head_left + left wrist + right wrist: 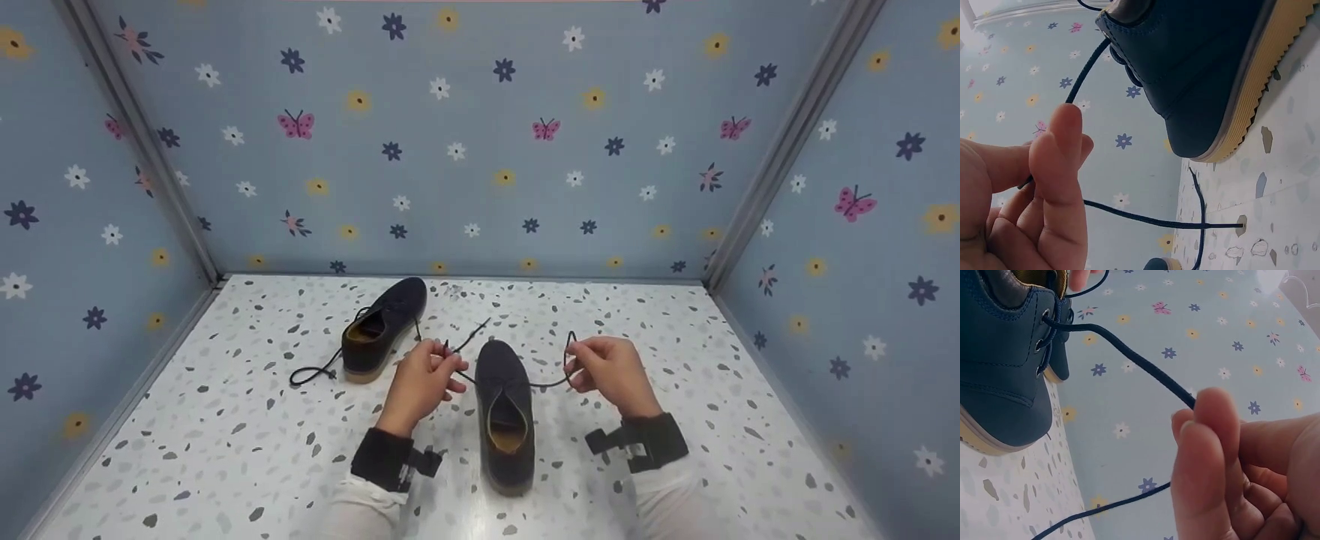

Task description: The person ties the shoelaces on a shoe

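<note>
A dark blue shoe (504, 375) stands on the speckled surface between my hands, toe pointing away. Its lace comes out on both sides of the opening. My left hand (424, 377) pinches the left lace (1085, 73) between thumb and fingers; the loose end hangs past the hand. On the other side my right hand (611, 369) pinches the right lace (1134, 357), and its free part trails below the fingers. In the right wrist view the lace leaves the top of several metal eyelets (1039, 344). Both hands are held apart, clear of the shoe itself.
A second dark shoe (384, 326) stands behind and left, its lace (311, 373) looped on the white speckled surface (247, 450). Blue flowered panels (480, 165) wall in the back and both sides. Each wrist wears a black strap (382, 457) with a small camera mount.
</note>
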The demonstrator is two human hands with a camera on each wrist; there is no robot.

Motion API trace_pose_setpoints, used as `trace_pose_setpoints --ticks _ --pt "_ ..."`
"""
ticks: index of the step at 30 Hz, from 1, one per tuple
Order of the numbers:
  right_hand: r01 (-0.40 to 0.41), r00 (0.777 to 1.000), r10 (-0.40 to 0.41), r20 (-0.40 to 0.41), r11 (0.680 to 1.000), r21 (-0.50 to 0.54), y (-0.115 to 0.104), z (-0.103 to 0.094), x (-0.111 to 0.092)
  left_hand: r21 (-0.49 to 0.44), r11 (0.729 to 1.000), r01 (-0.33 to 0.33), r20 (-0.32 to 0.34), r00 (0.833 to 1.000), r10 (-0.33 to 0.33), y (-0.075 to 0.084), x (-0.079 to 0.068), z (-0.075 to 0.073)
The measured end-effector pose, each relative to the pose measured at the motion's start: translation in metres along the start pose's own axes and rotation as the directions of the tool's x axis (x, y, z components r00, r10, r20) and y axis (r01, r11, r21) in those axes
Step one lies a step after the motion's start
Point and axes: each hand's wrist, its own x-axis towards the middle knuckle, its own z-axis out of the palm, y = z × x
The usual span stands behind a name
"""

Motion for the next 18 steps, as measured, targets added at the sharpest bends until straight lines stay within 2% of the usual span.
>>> trace_pose_setpoints --ticks 9,18 --pt "0.005 1.0 -0.005 0.007 1.0 -0.016 -0.001 -0.003 -0.001 0.098 0.993 -0.069 0.028 0.997 0.067 0.02 0.005 0.006" --pt "0.008 1.0 -0.008 -0.021 0.999 -0.036 -0.003 -0.007 -0.002 0.199 0.964 -0.177 0.067 0.984 0.166 0.048 0.018 0.017"
